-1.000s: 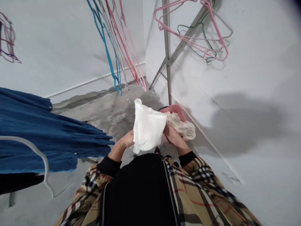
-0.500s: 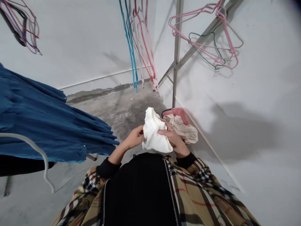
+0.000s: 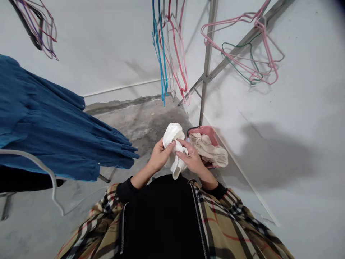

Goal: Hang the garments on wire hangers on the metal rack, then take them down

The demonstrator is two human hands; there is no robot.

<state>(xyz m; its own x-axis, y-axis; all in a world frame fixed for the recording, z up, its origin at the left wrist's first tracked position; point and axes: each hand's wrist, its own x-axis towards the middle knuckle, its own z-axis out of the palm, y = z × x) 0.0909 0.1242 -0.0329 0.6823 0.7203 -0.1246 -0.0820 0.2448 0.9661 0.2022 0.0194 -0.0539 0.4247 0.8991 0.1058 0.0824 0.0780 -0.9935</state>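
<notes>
A small piece of white fabric (image 3: 173,132), bunched up so that its kind does not show, is held in front of my body. My left hand (image 3: 159,155) grips its left side, thumb pressed on top. From the right, my right hand (image 3: 192,157) pinches the gathered middle, and a loose end dangles below the fingers. Just beyond my right hand, on the floor, a pink basin (image 3: 211,133) holds crumpled beige and cream laundry (image 3: 207,148), part of it spilling over the rim.
Blue clothing (image 3: 59,122) hangs at the left beside a pale curved tube (image 3: 40,165). Blue, red and pink hangers (image 3: 172,54) hang ahead. More pink hangers (image 3: 242,50) hang from a metal rack (image 3: 206,72) by the right wall. Further hangers (image 3: 40,28) are at upper left.
The white fabric went from spread out between my hands to bunched up. My left hand has closed in on it beside the right. The view has shifted, so the hangers appear further right.
</notes>
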